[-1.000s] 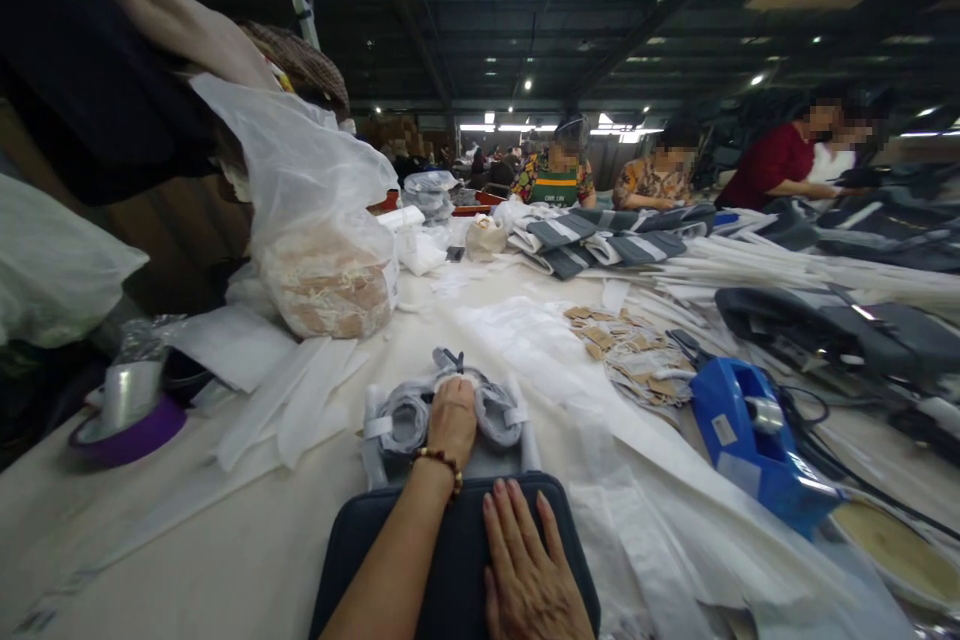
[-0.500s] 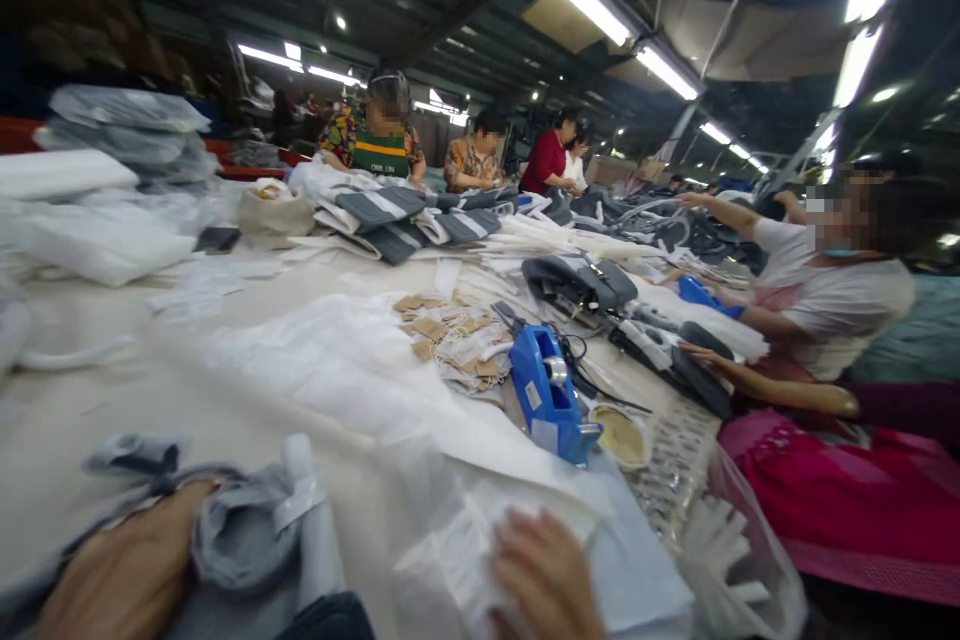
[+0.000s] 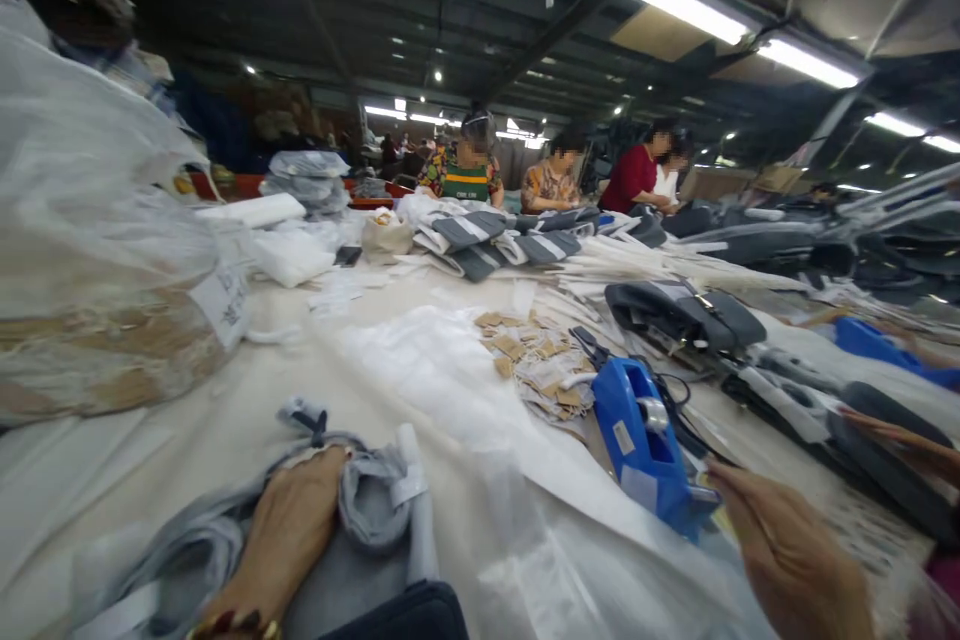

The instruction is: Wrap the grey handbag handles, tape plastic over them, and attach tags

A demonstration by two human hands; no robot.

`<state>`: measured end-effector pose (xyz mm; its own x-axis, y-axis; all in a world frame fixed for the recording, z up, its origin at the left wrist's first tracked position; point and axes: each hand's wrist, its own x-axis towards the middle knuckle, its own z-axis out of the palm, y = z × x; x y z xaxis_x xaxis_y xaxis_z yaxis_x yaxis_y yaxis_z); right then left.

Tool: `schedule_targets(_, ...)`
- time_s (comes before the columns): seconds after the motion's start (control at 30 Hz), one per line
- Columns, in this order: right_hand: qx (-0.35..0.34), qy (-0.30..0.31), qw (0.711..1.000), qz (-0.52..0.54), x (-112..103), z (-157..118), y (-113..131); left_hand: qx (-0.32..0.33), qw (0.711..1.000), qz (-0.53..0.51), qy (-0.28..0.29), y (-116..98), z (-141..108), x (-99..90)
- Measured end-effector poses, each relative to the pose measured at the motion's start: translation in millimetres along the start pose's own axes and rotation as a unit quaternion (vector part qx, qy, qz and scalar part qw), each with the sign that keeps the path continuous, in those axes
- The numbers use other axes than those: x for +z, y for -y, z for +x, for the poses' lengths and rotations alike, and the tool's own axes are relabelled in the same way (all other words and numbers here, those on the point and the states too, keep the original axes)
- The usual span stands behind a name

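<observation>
Bimanual Position: Support and Reach

Front-left of the blue tape dispenser (image 3: pixel 637 440), the grey fabric piece (image 3: pixel 337 565) lies with both sides coiled. The left hand (image 3: pixel 304 498) rests over it between the coils, presumably as a steady; its fingertips are hidden, so grip cannot be determined. A white band (image 3: pixel 409 488) wraps the right coil, apparently against unrolling. Cardboard tags (image 3: pixel 525 350) lie just left of the dispenser. At its right, the right hand (image 3: pixel 795 540) extends, fingers together, near the cutter end; whether tape is pinched cannot be told.
</observation>
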<state>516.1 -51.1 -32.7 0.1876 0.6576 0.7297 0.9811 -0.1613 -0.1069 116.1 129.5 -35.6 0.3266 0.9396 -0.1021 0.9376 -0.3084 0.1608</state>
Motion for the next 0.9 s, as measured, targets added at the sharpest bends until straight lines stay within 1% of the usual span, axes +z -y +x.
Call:
schedule_targets(0.03,-0.026,0.016,0.998,0.052,2,11,23,-0.001,1.000,0.000,0.000,-3,0,-3.1)
schedule_targets(0.07,-0.045,0.047,0.993,0.097,7,21,47,0.000,1.000,-0.002,0.000,-5,0,-5.0)
schedule_targets(0.1,-0.051,0.075,0.988,0.128,14,29,71,0.002,1.000,-0.005,-0.003,-5,0,-5.9)
schedule_targets(0.13,-0.060,0.089,0.984,0.142,24,35,93,0.004,1.000,-0.008,-0.008,-6,0,-6.1)
schedule_targets(0.17,-0.080,0.109,0.979,0.152,35,39,113,0.006,1.000,-0.013,-0.012,-5,-1,-5.9)
schedule_targets(0.2,-0.096,0.121,0.976,0.151,46,41,129,0.005,1.000,-0.018,-0.016,-5,-1,-5.6)
schedule_targets(0.27,-0.116,0.128,0.977,0.127,67,40,151,-0.005,0.999,-0.029,-0.017,-4,-1,-5.3)
schedule_targets(0.37,-0.135,0.129,0.979,0.085,89,38,164,-0.016,0.999,-0.042,-0.014,-2,0,-5.6)
schedule_targets(0.47,-0.169,0.150,0.971,0.083,103,39,170,-0.017,0.998,-0.048,-0.024,-1,0,-5.2)
schedule_targets(0.53,-0.175,0.151,0.969,0.092,109,39,174,-0.023,0.998,-0.047,-0.032,0,0,-4.8)
schedule_targets(0.63,-0.186,0.137,0.965,0.121,111,35,183,-0.030,0.997,-0.055,-0.042,3,-2,-7.3)
schedule_targets(0.73,-0.209,0.123,0.951,0.193,107,28,193,-0.066,0.991,-0.113,-0.040,11,-5,-15.4)
schedule_targets(0.77,-0.217,0.128,0.943,0.218,106,25,197,-0.084,0.986,-0.137,-0.036,14,-7,-18.9)
schedule_targets(0.83,-0.228,0.160,0.928,0.246,108,18,207,-0.114,0.976,-0.186,-0.031,24,-11,-25.4)
schedule_targets(0.9,-0.245,0.193,0.916,0.253,114,10,219,-0.117,0.960,-0.250,-0.040,36,-15,-29.6)
